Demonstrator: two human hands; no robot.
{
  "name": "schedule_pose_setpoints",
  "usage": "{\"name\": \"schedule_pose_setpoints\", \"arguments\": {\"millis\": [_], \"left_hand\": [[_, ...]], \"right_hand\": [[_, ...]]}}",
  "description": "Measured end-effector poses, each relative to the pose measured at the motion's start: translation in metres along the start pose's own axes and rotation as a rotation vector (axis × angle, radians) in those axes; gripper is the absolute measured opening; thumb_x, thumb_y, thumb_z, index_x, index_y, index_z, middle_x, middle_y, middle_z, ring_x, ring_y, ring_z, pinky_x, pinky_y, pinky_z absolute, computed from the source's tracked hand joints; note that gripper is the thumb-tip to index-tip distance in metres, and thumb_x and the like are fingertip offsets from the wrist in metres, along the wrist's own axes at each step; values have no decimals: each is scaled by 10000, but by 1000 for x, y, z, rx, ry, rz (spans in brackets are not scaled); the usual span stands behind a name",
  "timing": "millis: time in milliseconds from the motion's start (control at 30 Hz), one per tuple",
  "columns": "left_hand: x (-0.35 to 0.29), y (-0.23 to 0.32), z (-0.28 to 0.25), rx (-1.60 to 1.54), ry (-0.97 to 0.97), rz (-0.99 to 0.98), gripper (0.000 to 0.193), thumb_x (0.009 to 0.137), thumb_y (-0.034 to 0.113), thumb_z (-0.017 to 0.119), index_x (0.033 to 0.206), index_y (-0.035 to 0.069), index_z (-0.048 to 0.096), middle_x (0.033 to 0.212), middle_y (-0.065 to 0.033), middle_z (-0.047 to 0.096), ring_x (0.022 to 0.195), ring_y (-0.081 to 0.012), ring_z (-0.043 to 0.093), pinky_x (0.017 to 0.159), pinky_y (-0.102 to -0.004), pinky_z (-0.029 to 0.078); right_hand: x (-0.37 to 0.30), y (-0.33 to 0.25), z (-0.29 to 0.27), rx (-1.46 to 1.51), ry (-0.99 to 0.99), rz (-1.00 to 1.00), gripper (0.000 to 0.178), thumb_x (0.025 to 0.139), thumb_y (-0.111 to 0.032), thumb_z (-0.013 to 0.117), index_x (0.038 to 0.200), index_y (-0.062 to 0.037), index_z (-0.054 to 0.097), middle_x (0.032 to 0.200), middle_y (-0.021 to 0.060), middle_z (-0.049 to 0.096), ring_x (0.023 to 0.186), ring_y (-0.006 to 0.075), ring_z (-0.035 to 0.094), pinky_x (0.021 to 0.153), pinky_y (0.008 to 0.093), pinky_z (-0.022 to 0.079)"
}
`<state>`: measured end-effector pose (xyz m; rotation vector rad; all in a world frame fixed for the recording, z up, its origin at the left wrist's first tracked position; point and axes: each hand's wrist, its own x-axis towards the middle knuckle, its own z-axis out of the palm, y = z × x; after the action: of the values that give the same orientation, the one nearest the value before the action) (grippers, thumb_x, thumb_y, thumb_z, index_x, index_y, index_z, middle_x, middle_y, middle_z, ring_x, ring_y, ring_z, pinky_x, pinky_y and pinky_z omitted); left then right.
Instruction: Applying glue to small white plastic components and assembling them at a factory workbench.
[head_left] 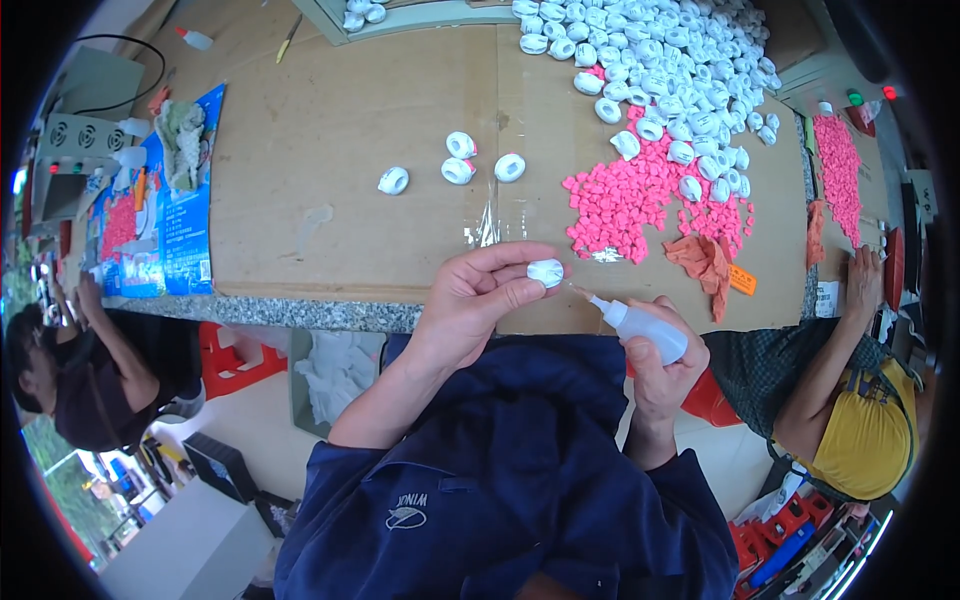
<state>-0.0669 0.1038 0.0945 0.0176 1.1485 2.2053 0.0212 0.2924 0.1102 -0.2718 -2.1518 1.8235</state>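
Near the table's front edge, my left hand (470, 300) pinches a small round white plastic part (545, 272) between thumb and fingers. My right hand (668, 362) is wrapped round a translucent white squeeze bottle (648, 332). The bottle is tilted, its thin nozzle pointing up and left, close to the white part; whether the tip touches it I cannot tell. Beyond my hands stand a few loose white ring-shaped parts (510, 167). To the right lies a heap of small pink pieces (622, 200), with a large pile of similar white parts (650, 60) behind it.
Cardboard (330, 150) covers the table. An orange cloth (703, 268) lies by the pink pieces, beside an orange tag (742, 280). Co-workers sit at left (90, 380) and right (860, 420). A bin with white bags (340, 375) stands below the table edge.
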Motion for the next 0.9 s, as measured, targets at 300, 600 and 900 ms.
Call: {"name": "schedule_pose_setpoints", "arguments": {"millis": [300, 600, 900], "left_hand": [[-2, -2, 0, -13, 0, -20, 289, 835, -27, 545, 1120, -64, 524, 1070, -163, 582, 1056, -283, 559, 927, -369, 463], [-12, -4, 4, 30, 54, -14, 306, 796, -37, 596, 1098, -39, 547, 1057, -128, 594, 912, -177, 600, 800, -304, 503], [-16, -1, 7, 16, 67, 2, 299, 808, -60, 585, 1104, -43, 548, 1016, -103, 609, 945, -151, 589, 841, -283, 491]], "right_hand": [[0, 6, -7, -5, -35, -90, 407, 778, -250, 671, 990, 86, 580, 728, 74, 559, 547, 98, 494, 498, 204, 355], [18, 19, -18, -23, 287, 22, 312, 712, 80, 635, 1009, 27, 556, 993, 84, 568, 936, 134, 540, 837, 251, 410], [-1, 30, -11, -298, 440, -413, 279, 735, 98, 606, 996, 18, 551, 990, 103, 561, 877, 151, 541, 747, 241, 432]]}}
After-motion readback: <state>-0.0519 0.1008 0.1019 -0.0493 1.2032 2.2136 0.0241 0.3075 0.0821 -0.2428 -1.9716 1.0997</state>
